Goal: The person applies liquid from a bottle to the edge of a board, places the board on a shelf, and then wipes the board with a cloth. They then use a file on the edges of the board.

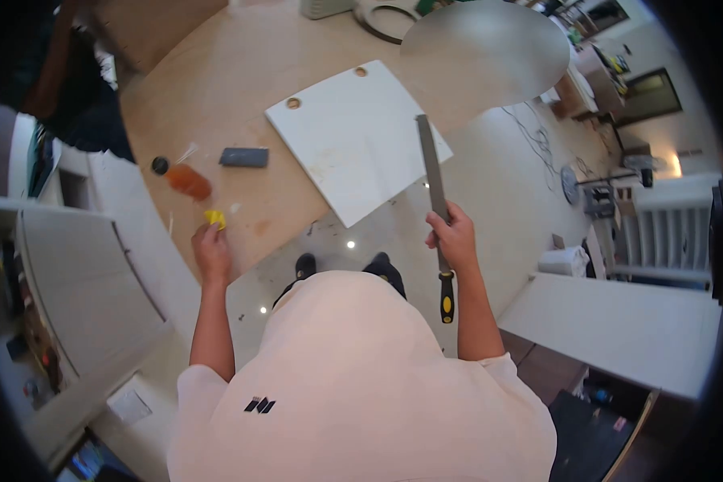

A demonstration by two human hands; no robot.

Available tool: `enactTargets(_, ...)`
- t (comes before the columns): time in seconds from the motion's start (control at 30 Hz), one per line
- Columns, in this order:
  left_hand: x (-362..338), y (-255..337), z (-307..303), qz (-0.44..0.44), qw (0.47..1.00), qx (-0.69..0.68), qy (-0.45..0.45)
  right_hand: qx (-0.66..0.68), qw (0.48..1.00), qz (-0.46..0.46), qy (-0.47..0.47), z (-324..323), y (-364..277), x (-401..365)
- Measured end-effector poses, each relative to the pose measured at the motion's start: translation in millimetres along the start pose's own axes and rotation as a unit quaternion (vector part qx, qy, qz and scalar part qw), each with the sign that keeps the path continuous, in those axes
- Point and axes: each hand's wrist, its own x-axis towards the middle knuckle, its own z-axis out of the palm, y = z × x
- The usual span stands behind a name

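My right hand (451, 234) is wrapped around the blade of a long flat metal file (432, 165), whose black and yellow handle points down toward me. The file's tip overlaps the right edge of a white board (353, 140) with two round hinge holes along its far side. At the table's near left edge, my left hand (213, 253) pinches a small crumpled yellow piece (215, 218). Just beyond it lies a bottle of orange liquid (188, 182) with a black cap. A dark grey block (244, 157) rests between the bottle and the board.
The wooden table (241, 80) has a curved left edge, and the board overhangs its near side. A person (72, 88) stands at the far left. A dark ring (386, 20) lies at the back. Cables (538, 140) and a fan (569, 183) are on the floor to the right.
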Motion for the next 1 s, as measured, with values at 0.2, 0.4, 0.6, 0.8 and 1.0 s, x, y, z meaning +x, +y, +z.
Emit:
enactTargets(0.2,-3,32,-2,-0.247,0.888,-0.386,-0.022,-0.085,0.994,-0.044,0.049,-43,-8,66)
enactTargets(0.4,11,129,17,-0.323,0.75,-0.577,0.0,-0.239,0.959,-0.135,0.073,-94,5,207)
enactTargets(0.6,34,218,39,-0.278,0.826,-0.488,0.046,-0.35,0.887,-0.298,0.045,-104,24,356)
enactTargets(0.8,19,244,34,-0.304,0.859,-0.388,0.137,-0.367,0.874,-0.315,0.048,-74,40,436)
enactTargets(1.0,8,254,67,-0.222,0.943,-0.206,0.139,-0.44,0.838,-0.315,0.076,-65,12,398)
